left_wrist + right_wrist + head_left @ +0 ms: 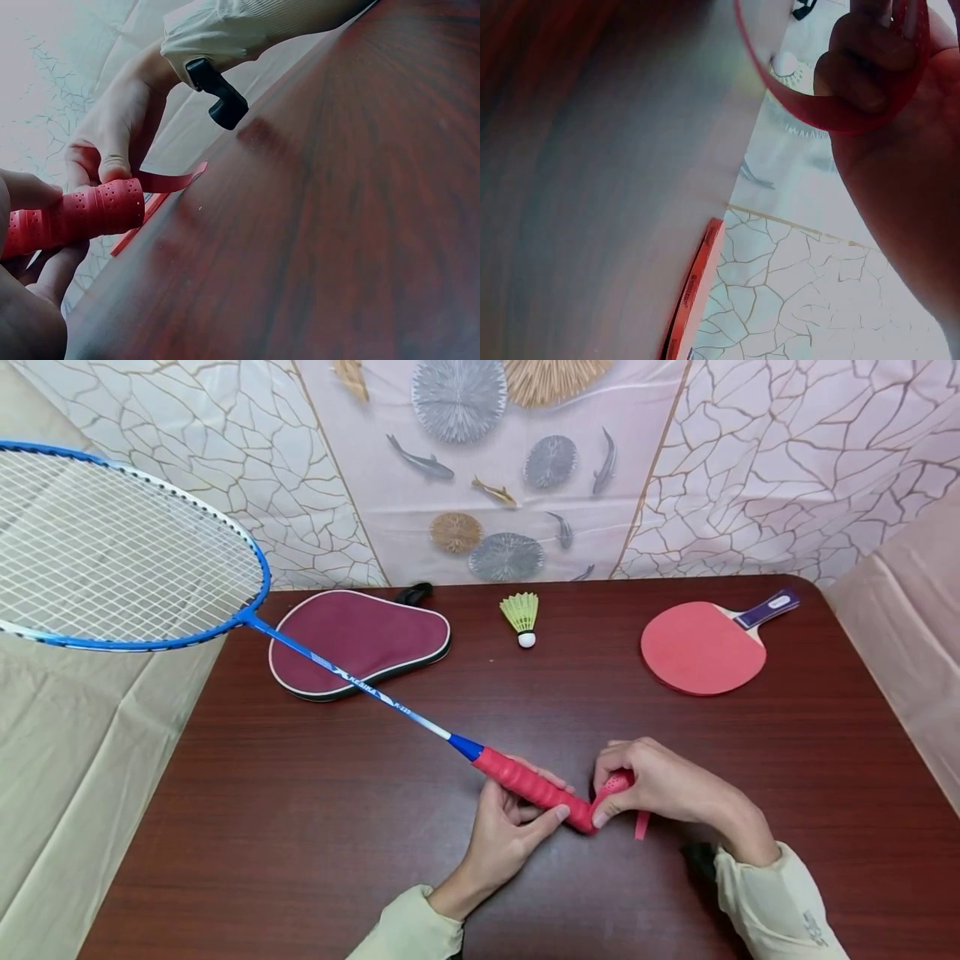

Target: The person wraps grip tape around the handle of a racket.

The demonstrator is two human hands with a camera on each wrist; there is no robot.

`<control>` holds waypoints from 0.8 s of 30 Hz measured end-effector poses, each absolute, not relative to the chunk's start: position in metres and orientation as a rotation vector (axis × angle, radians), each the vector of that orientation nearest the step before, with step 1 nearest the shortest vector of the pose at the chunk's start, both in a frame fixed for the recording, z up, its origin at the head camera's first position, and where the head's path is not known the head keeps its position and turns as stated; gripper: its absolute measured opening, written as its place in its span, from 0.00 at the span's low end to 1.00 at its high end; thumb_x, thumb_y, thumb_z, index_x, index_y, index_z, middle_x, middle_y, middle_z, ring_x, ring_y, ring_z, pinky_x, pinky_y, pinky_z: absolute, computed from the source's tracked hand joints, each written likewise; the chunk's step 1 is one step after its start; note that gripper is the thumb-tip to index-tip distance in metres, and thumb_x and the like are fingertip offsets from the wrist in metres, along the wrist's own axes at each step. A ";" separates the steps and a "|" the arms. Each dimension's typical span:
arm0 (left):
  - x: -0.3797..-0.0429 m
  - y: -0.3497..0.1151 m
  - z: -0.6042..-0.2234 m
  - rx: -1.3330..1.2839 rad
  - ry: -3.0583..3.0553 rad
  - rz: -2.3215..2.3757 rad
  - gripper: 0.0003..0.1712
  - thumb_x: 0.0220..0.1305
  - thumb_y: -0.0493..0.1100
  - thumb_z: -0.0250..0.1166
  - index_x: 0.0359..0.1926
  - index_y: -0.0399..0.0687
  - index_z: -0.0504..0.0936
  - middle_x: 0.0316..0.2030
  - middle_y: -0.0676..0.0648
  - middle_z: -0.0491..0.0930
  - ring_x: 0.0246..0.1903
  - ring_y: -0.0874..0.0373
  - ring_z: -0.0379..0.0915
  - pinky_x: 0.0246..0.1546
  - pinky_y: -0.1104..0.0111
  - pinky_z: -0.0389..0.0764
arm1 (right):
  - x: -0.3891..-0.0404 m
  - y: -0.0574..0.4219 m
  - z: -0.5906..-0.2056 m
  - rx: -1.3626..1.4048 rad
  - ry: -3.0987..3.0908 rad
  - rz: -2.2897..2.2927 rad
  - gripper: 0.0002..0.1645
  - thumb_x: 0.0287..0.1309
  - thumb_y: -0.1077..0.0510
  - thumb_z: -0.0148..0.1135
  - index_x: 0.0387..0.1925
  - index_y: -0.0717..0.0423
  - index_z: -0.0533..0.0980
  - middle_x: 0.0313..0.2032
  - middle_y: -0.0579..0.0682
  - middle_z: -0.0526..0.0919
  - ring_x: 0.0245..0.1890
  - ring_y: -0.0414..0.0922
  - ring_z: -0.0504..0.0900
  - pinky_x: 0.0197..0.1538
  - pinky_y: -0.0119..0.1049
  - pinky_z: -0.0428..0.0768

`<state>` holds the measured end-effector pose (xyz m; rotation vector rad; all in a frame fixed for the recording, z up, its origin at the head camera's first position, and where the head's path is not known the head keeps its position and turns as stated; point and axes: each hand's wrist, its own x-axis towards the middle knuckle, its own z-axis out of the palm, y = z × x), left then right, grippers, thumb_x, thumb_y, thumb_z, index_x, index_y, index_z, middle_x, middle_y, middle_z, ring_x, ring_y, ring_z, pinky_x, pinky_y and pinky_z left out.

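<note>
A blue and white badminton racket (352, 681) slants across the head view, its strung head at upper left and its handle toward the hands. Red perforated grip tape (90, 210) is wound in overlapping ridges round the handle. My left hand (504, 843) holds the wrapped handle from below, thumb on its near side. At the handle's butt end, my right hand (663, 781) pinches the tape, with thumb and fingertips on it. A loose tape end (642, 825) hangs below that hand. In the right wrist view a tape strip (817, 112) curves past the curled fingers.
On the brown table (300, 827), a maroon paddle case (352, 639) lies beneath the racket shaft at back left. A yellow shuttlecock (521, 618) stands at back centre. Toward the back right lies a red table tennis paddle (701, 647). Patterned cloth (517, 485) hangs behind.
</note>
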<state>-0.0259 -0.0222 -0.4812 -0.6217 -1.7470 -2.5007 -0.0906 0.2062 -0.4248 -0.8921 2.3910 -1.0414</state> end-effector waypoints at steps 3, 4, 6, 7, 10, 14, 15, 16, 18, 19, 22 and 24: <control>-0.026 -0.023 -0.480 -0.626 -1.742 -2.504 0.25 0.58 0.26 0.68 0.52 0.36 0.65 0.45 0.33 0.79 0.46 0.40 0.79 0.42 0.55 0.83 | -0.091 0.207 -0.421 -0.925 2.388 -1.042 0.12 0.44 0.44 0.78 0.26 0.34 0.80 0.28 0.34 0.79 0.33 0.37 0.74 0.31 0.30 0.77; -0.026 -0.023 -0.480 -0.630 -1.741 -2.505 0.25 0.58 0.26 0.68 0.52 0.36 0.65 0.46 0.33 0.79 0.46 0.40 0.79 0.42 0.55 0.83 | -0.091 0.208 -0.420 -0.937 2.387 -1.039 0.11 0.45 0.45 0.78 0.27 0.34 0.80 0.28 0.33 0.79 0.34 0.37 0.74 0.33 0.30 0.77; -0.026 -0.023 -0.480 -0.644 -1.736 -2.511 0.25 0.58 0.26 0.68 0.52 0.36 0.65 0.46 0.32 0.79 0.46 0.39 0.79 0.43 0.53 0.82 | -0.091 0.208 -0.418 -0.966 2.379 -1.040 0.10 0.47 0.47 0.77 0.27 0.34 0.80 0.28 0.33 0.79 0.36 0.37 0.74 0.34 0.30 0.78; -0.026 -0.023 -0.480 -0.653 -1.729 -2.519 0.26 0.58 0.26 0.68 0.52 0.36 0.65 0.46 0.31 0.78 0.46 0.39 0.79 0.43 0.53 0.82 | -0.091 0.207 -0.418 -0.979 2.377 -1.039 0.10 0.48 0.47 0.77 0.27 0.35 0.80 0.29 0.33 0.79 0.37 0.38 0.73 0.34 0.30 0.78; -0.026 -0.023 -0.482 -0.678 -1.683 -2.571 0.27 0.58 0.24 0.66 0.54 0.34 0.63 0.49 0.26 0.72 0.48 0.34 0.77 0.44 0.53 0.82 | -0.091 0.206 -0.415 -0.995 2.352 -1.058 0.09 0.49 0.49 0.76 0.28 0.36 0.80 0.29 0.35 0.78 0.38 0.38 0.72 0.30 0.30 0.79; -0.026 -0.023 -0.483 -0.722 -1.618 -2.623 0.28 0.58 0.21 0.65 0.55 0.32 0.61 0.48 0.22 0.69 0.50 0.27 0.72 0.47 0.55 0.81 | -0.092 0.206 -0.414 -1.002 2.308 -1.101 0.09 0.48 0.51 0.76 0.27 0.38 0.80 0.28 0.37 0.78 0.37 0.39 0.72 0.23 0.31 0.80; -0.027 -0.023 -0.484 -0.730 -1.611 -2.621 0.28 0.58 0.21 0.65 0.55 0.31 0.61 0.47 0.23 0.70 0.50 0.27 0.72 0.47 0.56 0.81 | -0.093 0.205 -0.414 -1.022 2.311 -1.098 0.09 0.48 0.50 0.76 0.27 0.37 0.80 0.28 0.36 0.78 0.37 0.39 0.72 0.24 0.30 0.79; -0.027 -0.023 -0.484 -0.735 -1.604 -2.621 0.27 0.57 0.21 0.65 0.54 0.31 0.62 0.46 0.23 0.72 0.50 0.28 0.72 0.48 0.57 0.81 | -0.094 0.205 -0.414 -1.043 2.314 -1.093 0.09 0.48 0.49 0.76 0.27 0.37 0.80 0.27 0.35 0.78 0.36 0.38 0.72 0.25 0.29 0.79; -0.028 -0.023 -0.484 -0.744 -1.581 -2.631 0.27 0.57 0.21 0.65 0.53 0.30 0.62 0.44 0.24 0.74 0.49 0.31 0.75 0.48 0.57 0.81 | -0.095 0.204 -0.413 -1.094 2.320 -1.081 0.09 0.47 0.48 0.76 0.26 0.36 0.80 0.27 0.34 0.79 0.36 0.38 0.72 0.29 0.28 0.77; -0.028 -0.023 -0.484 -0.740 -1.571 -2.639 0.26 0.56 0.20 0.65 0.52 0.30 0.62 0.43 0.23 0.75 0.49 0.34 0.77 0.48 0.56 0.81 | -0.096 0.203 -0.413 -1.119 2.326 -1.070 0.09 0.47 0.47 0.76 0.26 0.36 0.80 0.26 0.33 0.79 0.35 0.38 0.72 0.30 0.28 0.76; -0.028 -0.024 -0.484 -0.707 -1.555 -2.674 0.26 0.55 0.20 0.66 0.51 0.29 0.63 0.42 0.22 0.75 0.48 0.42 0.79 0.49 0.55 0.80 | -0.097 0.202 -0.413 -1.130 2.317 -1.062 0.09 0.46 0.46 0.76 0.25 0.36 0.80 0.25 0.32 0.79 0.34 0.38 0.72 0.30 0.27 0.75; -0.028 -0.024 -0.484 -0.682 -1.548 -2.695 0.26 0.55 0.20 0.67 0.51 0.29 0.64 0.43 0.22 0.75 0.48 0.43 0.80 0.50 0.54 0.80 | -0.098 0.201 -0.413 -1.097 2.309 -1.057 0.10 0.46 0.46 0.77 0.25 0.36 0.80 0.25 0.32 0.79 0.33 0.38 0.72 0.27 0.28 0.75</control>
